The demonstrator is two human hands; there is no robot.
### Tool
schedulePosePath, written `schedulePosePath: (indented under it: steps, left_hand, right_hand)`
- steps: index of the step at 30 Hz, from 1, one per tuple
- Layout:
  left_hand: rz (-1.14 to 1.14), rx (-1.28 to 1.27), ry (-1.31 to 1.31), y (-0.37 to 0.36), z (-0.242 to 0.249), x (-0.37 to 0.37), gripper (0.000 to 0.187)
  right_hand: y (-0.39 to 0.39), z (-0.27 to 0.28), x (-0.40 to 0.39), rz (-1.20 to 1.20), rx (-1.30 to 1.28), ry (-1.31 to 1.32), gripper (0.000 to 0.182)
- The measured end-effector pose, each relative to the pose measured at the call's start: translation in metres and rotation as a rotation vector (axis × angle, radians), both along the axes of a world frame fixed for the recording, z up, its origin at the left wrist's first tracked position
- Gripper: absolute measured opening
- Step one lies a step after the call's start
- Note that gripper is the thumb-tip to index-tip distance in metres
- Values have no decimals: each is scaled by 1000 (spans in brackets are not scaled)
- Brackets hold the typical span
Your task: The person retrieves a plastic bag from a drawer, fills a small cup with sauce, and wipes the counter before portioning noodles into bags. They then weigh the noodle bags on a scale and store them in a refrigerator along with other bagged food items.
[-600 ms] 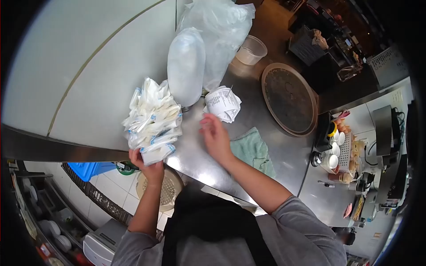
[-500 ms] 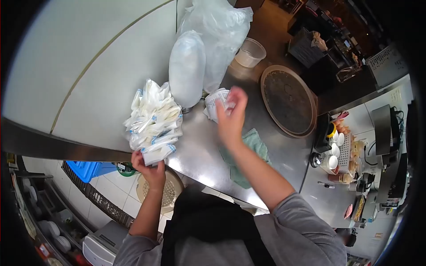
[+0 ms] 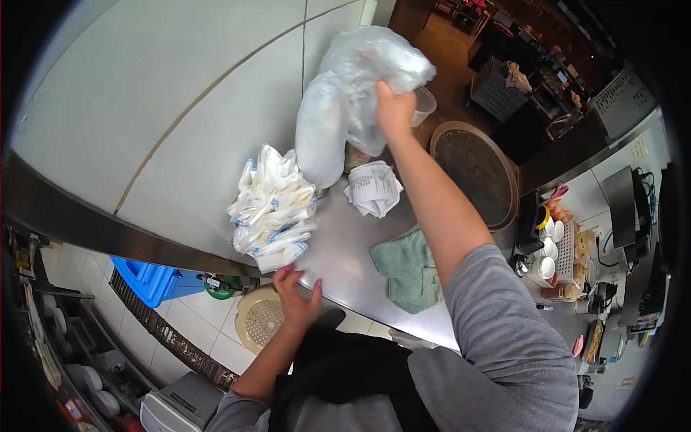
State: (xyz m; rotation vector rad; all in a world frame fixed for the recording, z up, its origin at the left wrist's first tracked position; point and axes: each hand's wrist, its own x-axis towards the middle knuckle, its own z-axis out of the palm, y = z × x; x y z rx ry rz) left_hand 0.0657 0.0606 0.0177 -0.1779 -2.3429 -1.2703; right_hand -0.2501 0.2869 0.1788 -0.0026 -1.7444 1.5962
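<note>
At the far end of the steel counter, my right hand (image 3: 396,114) is closed on the side of a large clear plastic bag (image 3: 371,61). My left hand (image 3: 298,299) is at the counter's front edge, its fingers apart and holding nothing. Just beyond those fingertips lies a heap of small white packets with blue edges (image 3: 273,205). A rounded, filled plastic bag (image 3: 321,129) stands between the heap and the large bag. Closer to me than the large bag sits a bundle of printed paper slips (image 3: 374,189).
A green cloth (image 3: 407,272) lies on the counter (image 3: 338,252). Behind my right forearm are a round brown tray (image 3: 475,169) and a clear plastic tub (image 3: 425,106). White cups (image 3: 548,248) and a basket stand at the right. A blue bin (image 3: 162,281) is on the floor.
My right hand has left the paper slips and moved up and away to take hold of the large bag, whose top now bends rightward. My left hand has come off the packets.
</note>
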Motion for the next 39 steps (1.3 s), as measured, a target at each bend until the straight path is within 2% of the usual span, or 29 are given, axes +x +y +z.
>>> schedulePosePath:
  steps: [5,6,7,9,10,12,14,16,17,19,23,25,26,28,29,31,32,33,35,36,37,38,39]
  left_hand:
    - [-208,-6,99,-1,0,14,50]
    - [-213,38,122,7,15,10,41]
    - [-228,44,125,16,27,3,41]
    - [-409,130,115,37,52,-14,32]
    - [-484,216,103,55,67,-25,22]
    - [-675,607,-330,100,81,-42,26]
    - [-855,1011,-720,156,111,-53,52]
    - [-958,1246,-1120,203,141,-55,74]
    - [-1047,1295,-1280,221,149,-52,82]
    - [-1098,1334,-1526,249,149,-39,81]
    - [-1186,1275,-1740,285,151,14,71]
    - [-1230,1369,-1643,303,139,34,55]
    - [-1241,1346,-1674,310,131,42,55]
    - [-1417,1534,-1644,318,116,48,50]
    - [-1422,1516,-1671,322,110,49,50]
    - [-1679,1709,-1607,328,103,52,47]
    - [-1584,1733,-1676,332,100,53,48]
    - [-1585,1718,-1696,331,100,56,48]
    - [-1558,1578,-1637,328,105,60,48]
    - [-1562,1569,-1645,327,92,62,48]
    - [-1481,1388,-1596,327,67,64,47]
    - [-1401,1215,-1538,327,46,66,47]
    - [-1410,1207,-1543,325,32,66,47]
  right_hand:
    - [40,56,54,-38,165,70,24]
    - [51,67,71,-62,195,126,21]
    - [61,80,92,-103,261,195,19]
    - [88,96,133,-203,296,237,19]
    - [102,102,157,-230,296,237,21]
    - [122,111,211,-307,279,167,26]
    - [140,110,265,-388,243,71,32]
    - [155,97,320,-439,227,-33,34]
    - [164,86,344,-483,236,-75,34]
    - [177,67,387,-568,207,-107,31]
    - [211,34,458,-668,204,-217,30]
    - [215,27,479,-692,139,-252,31]
    - [220,21,488,-677,128,-227,32]
    - [227,19,498,-657,139,-183,34]
    - [230,19,501,-680,131,-188,34]
    - [236,15,511,-556,106,-310,36]
    - [243,2,517,-504,45,-347,43]
    - [242,-8,523,-517,35,-346,43]
    - [236,-29,530,-632,161,-346,60]
    - [240,-59,537,-649,239,-436,71]
    - [236,-75,544,-658,234,-434,71]
    - [231,-86,551,-591,156,-554,70]
    - [228,-96,557,-523,77,-671,69]
